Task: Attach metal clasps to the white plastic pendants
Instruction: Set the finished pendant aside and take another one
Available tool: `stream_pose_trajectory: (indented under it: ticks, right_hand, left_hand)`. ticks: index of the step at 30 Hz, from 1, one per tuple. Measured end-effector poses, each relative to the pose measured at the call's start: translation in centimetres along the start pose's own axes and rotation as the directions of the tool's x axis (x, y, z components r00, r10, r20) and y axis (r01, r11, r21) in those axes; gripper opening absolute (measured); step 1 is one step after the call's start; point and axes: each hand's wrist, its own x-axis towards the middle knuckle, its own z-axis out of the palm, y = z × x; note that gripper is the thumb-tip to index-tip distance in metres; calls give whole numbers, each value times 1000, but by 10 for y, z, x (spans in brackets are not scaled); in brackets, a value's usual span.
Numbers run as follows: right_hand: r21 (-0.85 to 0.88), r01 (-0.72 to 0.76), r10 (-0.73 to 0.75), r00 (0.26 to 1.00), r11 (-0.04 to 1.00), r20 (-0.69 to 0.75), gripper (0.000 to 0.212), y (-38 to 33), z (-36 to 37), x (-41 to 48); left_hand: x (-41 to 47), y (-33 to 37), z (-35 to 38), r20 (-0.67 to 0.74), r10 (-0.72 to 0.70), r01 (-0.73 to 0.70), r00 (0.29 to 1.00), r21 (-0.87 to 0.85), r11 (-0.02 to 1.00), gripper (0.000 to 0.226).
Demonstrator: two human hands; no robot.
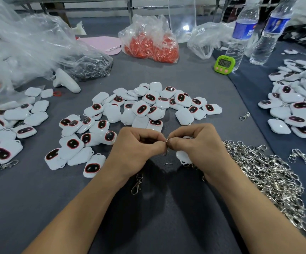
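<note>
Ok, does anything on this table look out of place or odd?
Mainly stray parts: one clasp lies alone on the grey cloth, apart from the clasp pile, and a small loose ring sits by the right hand. Nothing looks damaged or spilled.

A small assembly workshop is shown, with a bench laid out for piecework by hand. The table (pixel 194 83) is covered with grey cloth. Just beyond the left hand (pixel 134 149) and the right hand (pixel 198 145), white pendants (pixel 141 109) are heaped loose by the dozen, and more are piled far out to either side. A tangled mass of metal clasps (pixel 269 180) is spread just right of the right hand. Farther beyond the hands, a clear bag of orange parts (pixel 152 46) and a bag of dark metal parts (pixel 89 66) are kept, and a green timer (pixel 224 63) is stood beside two water bottles (pixel 240 33).
</note>
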Motion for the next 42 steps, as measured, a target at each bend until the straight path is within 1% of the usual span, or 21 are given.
stream_pose_trajectory:
  ticks: [3,7,8,9,10,11,12,13,14,15,16,17,19,20,21,23,26,29,32,37,42]
  right_hand:
    - [-17,13,-13,1000,1000,25,16,-1,0,-1]
    - [-61,43,-39,998,997,53,11,0,0,-2]
    - [-75,50,-46,998,996,54,9,0,0,-2]
    - [-85,49,-45,998,995,52,6,1,0,-2]
    - [-96,38,-33,998,995,49,7,1,-1,-1]
    - [-99,14,-9,999,995,47,13,1,0,-1]
    - [-89,-23,27,999,996,43,20,2,-1,-1]
    - [-58,-68,70,997,996,39,26,2,-2,0]
    - [-9,-113,113,992,994,47,27,3,-3,2]
    - [57,-146,142,988,988,69,23,2,-4,2]
    - [100,-162,152,983,982,98,12,1,-4,3]
    - [120,-158,144,982,980,120,8,0,-3,3]
    - [75,-115,108,990,990,94,27,3,-2,3]
    - [10,-78,77,996,997,50,30,4,-2,3]
    - [-60,-39,40,999,997,18,30,4,-2,3]
    - [-166,27,-24,1000,986,16,28,4,-1,2]
    - [-254,77,-70,997,964,36,26,5,0,2]
    - [-274,100,-89,995,957,53,26,4,0,0]
    - [-272,110,-106,994,956,31,26,4,2,0]
    - [-285,118,-115,993,951,28,26,4,3,0]
    - [-331,168,-175,985,929,7,27,2,6,-5]
  left_hand:
    - [0,1,0,1,-6,6,1000,39,999,8]
    - [-1,2,-1,15,6,-7,1000,84,996,13]
    - [-2,2,1,-16,10,-9,1000,92,996,12]
    - [-4,2,2,-80,36,-26,996,117,993,9]
    - [-5,1,1,-175,100,-68,979,183,981,8]
    - [-6,0,0,-255,210,-129,944,302,945,7]
    - [-7,0,-4,-279,337,-186,899,453,872,5]
    - [-8,-1,-7,-239,437,-229,867,587,776,5]
    - [-9,-2,-10,-157,476,-251,865,686,683,8]
    - [-8,-4,-11,-64,453,-257,889,749,610,8]
    - [-7,-5,-11,16,390,-254,921,783,568,7]
    - [-6,-6,-9,70,318,-245,946,795,555,4]
    - [-2,-7,-5,117,238,-235,964,792,563,4]
    - [-1,-8,-5,124,230,-237,965,785,573,5]
    - [-1,-8,-5,125,231,-241,965,771,590,6]
    - [1,-11,-8,125,235,-249,964,733,632,9]
    - [2,-14,-12,120,214,-237,969,682,692,14]
    - [3,-15,-15,144,204,-247,968,658,711,15]
    - [3,-14,-17,160,213,-266,964,644,717,17]
    - [2,-13,-16,170,233,-287,958,643,711,18]
    - [1,-12,-14,175,252,-304,952,650,697,18]
